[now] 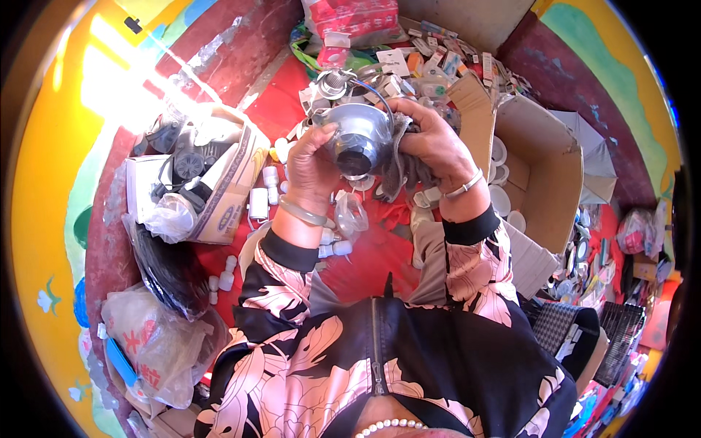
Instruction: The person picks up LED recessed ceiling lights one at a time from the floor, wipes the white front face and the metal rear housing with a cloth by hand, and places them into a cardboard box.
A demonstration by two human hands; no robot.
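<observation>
A grey face mask [359,139], the kind w/ a round cup shape, is held up in the middle of the view, over a red mat [365,255]. Its dark round hole looks down toward the person. The left hand [310,171] is closed on the mask's left side, thumb up on the rim. The right hand [434,142] is closed on the right side and also grips a bunch of grey straps [398,171] that hang down btwn the two hands. So the mask sits btwn both hands, touching both; neither is nearer. The mask's open side runs about left to right.

Just behind it is a shiny metal part [334,82], maybe another piece of a mask; hard to tell. Left of the hands, an open box [219,182] holds more dark masks in clear bags. Right, a big brown carton [537,168] has white round bits inside. Small white pieces [259,203] lie near the left wrist.

The fingers behind the mask are hidden. Things at the far edge are too small to make out.
</observation>
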